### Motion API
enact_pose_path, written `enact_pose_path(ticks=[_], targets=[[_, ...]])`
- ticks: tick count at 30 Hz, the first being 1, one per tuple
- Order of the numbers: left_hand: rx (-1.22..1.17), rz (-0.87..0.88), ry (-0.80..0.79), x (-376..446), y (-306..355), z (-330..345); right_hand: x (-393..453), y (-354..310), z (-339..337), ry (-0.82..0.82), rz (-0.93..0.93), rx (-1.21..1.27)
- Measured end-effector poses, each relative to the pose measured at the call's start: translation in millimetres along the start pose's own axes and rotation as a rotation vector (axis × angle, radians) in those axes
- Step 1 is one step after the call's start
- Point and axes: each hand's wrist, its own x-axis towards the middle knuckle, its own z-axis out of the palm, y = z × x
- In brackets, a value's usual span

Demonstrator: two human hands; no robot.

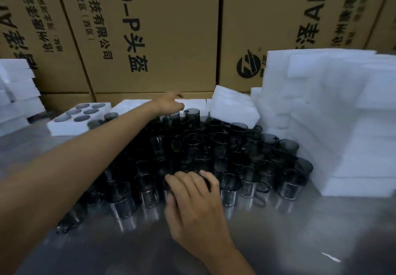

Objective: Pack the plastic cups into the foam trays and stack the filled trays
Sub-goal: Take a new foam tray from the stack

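A dense pile of dark, see-through plastic cups (pixel 214 152) covers the middle of the metal table (pixel 300 232). My left hand (pixel 169 103) reaches far over the pile and its fingers curl down onto a cup (pixel 174 117) at the back edge. My right hand (pixel 192 197) lies on the near cups, fingers curled over the rim of one cup (pixel 205 177). A white foam tray (pixel 77 120) at the back left holds several cups in round holes. Another foam tray (pixel 132 105) lies flat behind my left arm.
A tall stack of white foam trays (pixel 332 120) fills the right side. One loose foam tray (pixel 232 107) leans on the pile's far edge. More foam (pixel 15 90) is stacked at the far left. Printed cardboard boxes (pixel 162 32) wall off the back.
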Motion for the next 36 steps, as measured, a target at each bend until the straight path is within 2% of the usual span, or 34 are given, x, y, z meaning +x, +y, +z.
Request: enact_pose_path(ticks=[5,9,14,20,23,27,30,34,36], targets=[[0.056,0.252,-0.04,19,65,62,-5,37,-23,0.096,0.16,-0.028],[0.197,0.211,-0.029,38,84,90,-3,48,-23,0.132,0.23,-0.028],[0.197,0.201,0.111,40,82,94,-1,48,-21,0.126,0.217,-0.016],[0.04,0.215,0.241,21,73,77,-2,50,-22,0.136,0.244,0.008],[-0.048,0.247,0.366,-3,69,69,-3,51,-24,0.167,0.336,0.055],[0.015,0.42,0.573,-57,66,59,5,54,-33,0.266,0.533,0.14],[0.083,0.494,0.586,-106,69,57,23,54,-50,0.29,0.717,0.337],[0.2,0.626,0.626,-170,78,61,58,53,-85,0.338,1.023,0.942],[0.248,0.7,0.608,-197,83,67,70,54,-101,0.342,1.07,1.119]])
